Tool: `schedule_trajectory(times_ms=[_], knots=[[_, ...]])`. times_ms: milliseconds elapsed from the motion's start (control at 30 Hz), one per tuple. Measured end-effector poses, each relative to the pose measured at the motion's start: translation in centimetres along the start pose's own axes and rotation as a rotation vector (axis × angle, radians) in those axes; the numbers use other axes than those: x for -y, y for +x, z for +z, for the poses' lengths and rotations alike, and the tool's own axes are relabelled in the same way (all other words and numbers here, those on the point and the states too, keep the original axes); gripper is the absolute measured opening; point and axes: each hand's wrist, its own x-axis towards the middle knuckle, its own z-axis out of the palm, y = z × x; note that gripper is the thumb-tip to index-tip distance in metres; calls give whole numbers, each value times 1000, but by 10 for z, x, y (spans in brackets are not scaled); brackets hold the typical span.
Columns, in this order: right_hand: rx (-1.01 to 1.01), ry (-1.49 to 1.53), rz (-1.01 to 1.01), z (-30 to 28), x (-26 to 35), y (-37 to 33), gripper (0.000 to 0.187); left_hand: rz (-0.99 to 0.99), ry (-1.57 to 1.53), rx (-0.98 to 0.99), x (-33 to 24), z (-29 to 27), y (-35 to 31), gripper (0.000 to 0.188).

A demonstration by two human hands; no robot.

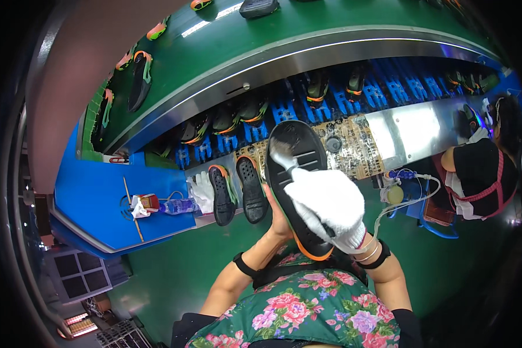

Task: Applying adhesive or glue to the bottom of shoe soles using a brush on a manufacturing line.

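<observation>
Left hand grips sole; gloved right hand, fingers closed, grips brush against it; 2 more soles nearby.

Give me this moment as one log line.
left hand: bare, holding shoe sole | right hand: gloved, holding brush at sole | nearby: two soles, loose glove

"What are the hands holding?"

"Mid-frame, the bare left hand holds a black shoe sole, orange at its lower end. The white-gloved right hand holds a brush to its upper part."

"And around them?"

"Two more soles lie just left, then a spare white glove and a bottle. A co-worker is at the right edge."
</observation>
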Motion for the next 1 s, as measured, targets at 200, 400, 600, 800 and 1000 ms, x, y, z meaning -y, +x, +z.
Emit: schedule_trajectory(times_ms=[200, 400, 600, 800, 1000], knots=[[-213, 211, 190, -3, -16, -1, 25, 169, -57, -46, -1, 0, 17, 104], [-19, 186, 11, 4, 1, -2, 34, 46, 118, 50, 11, -36, 10, 112], [-98, 195, 137, 4, -11, -12, 26, 61, -104, -25, 7, -27, 15, 108], [-93, 370, 158, 8, -18, -19, 31, 24, -455, 209, 6, -44, 20, 106], [55, 220, 5, 14, -9, -29, 36, -8, -15, 0, -9, -26, 16, 118]])
